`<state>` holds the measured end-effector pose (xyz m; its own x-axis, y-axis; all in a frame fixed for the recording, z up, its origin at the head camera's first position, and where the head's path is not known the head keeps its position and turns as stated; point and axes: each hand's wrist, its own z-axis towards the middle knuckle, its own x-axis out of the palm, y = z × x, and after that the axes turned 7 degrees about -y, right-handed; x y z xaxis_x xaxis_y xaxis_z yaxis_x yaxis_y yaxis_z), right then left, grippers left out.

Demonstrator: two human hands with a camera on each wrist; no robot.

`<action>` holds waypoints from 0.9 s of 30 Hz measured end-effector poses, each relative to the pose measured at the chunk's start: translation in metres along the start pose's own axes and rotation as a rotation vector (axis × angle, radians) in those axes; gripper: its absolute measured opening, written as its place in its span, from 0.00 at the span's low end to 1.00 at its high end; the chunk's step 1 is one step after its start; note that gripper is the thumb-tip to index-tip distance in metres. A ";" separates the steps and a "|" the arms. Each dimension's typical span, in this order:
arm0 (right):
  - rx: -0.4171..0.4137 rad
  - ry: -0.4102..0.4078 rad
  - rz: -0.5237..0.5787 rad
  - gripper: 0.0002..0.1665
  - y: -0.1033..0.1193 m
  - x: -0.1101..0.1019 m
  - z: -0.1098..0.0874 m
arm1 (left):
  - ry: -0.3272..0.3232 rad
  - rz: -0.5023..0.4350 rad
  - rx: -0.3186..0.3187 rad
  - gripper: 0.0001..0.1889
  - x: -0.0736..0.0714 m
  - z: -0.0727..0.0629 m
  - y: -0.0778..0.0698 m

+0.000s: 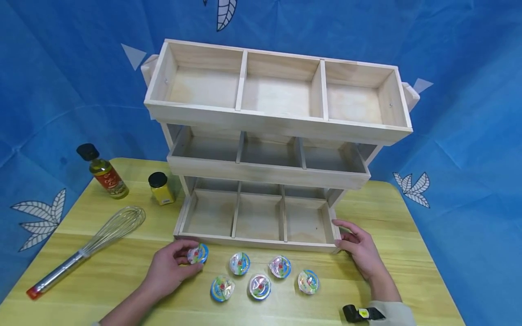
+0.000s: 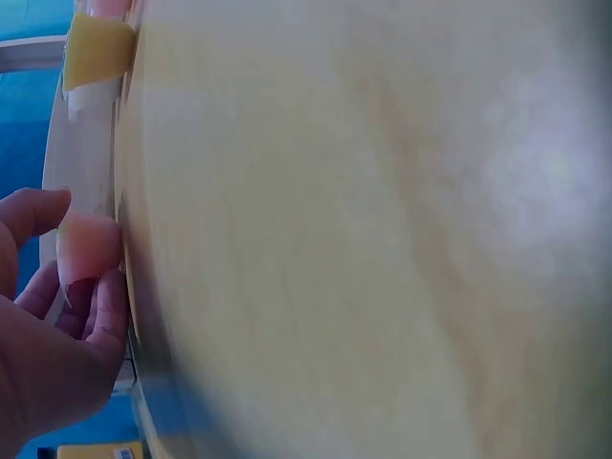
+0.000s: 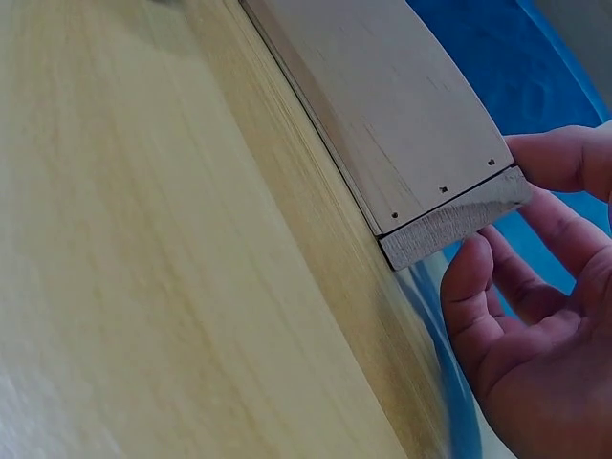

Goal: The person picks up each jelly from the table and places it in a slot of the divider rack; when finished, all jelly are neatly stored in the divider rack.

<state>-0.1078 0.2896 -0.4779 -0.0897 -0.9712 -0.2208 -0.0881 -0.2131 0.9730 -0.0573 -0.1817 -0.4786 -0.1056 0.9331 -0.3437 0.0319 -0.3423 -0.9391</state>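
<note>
In the head view my left hand [image 1: 173, 267] curls its fingers and thumb round a small jelly cup [image 1: 197, 254] with a printed film lid, at the front left corner of the wooden rack. The left wrist view shows this cup's pinkish body [image 2: 88, 247] low against the tabletop. My right hand [image 1: 363, 246] holds the front right corner of the rack's bottom tray [image 1: 261, 243]. In the right wrist view its thumb and fingers pinch the tray's end [image 3: 454, 220]. Several more jelly cups, among them one with a blue rim [image 1: 239, 263], lie loose before the tray.
The three-tier rack's top tray [image 1: 277, 118] and middle tray [image 1: 269, 172] have three compartments each. At left are a whisk [image 1: 110, 233], an oil bottle [image 1: 109, 179] and a yellow jar [image 1: 163, 194] with a black lid. Blue cloth [image 1: 456, 113] surrounds the wooden table [image 1: 408, 253].
</note>
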 end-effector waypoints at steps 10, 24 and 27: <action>-0.013 0.003 -0.004 0.32 0.001 0.000 -0.001 | 0.034 0.006 0.057 0.24 0.003 -0.003 -0.005; -0.019 0.007 -0.022 0.31 -0.002 -0.001 0.000 | 0.116 -0.129 0.283 0.22 0.001 0.004 -0.031; -0.011 0.007 -0.017 0.31 -0.001 -0.001 0.000 | 0.120 -0.164 0.314 0.22 0.002 0.012 -0.034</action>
<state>-0.1073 0.2904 -0.4788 -0.0814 -0.9681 -0.2370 -0.0787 -0.2308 0.9698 -0.0705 -0.1690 -0.4471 0.0339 0.9782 -0.2047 -0.2841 -0.1869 -0.9404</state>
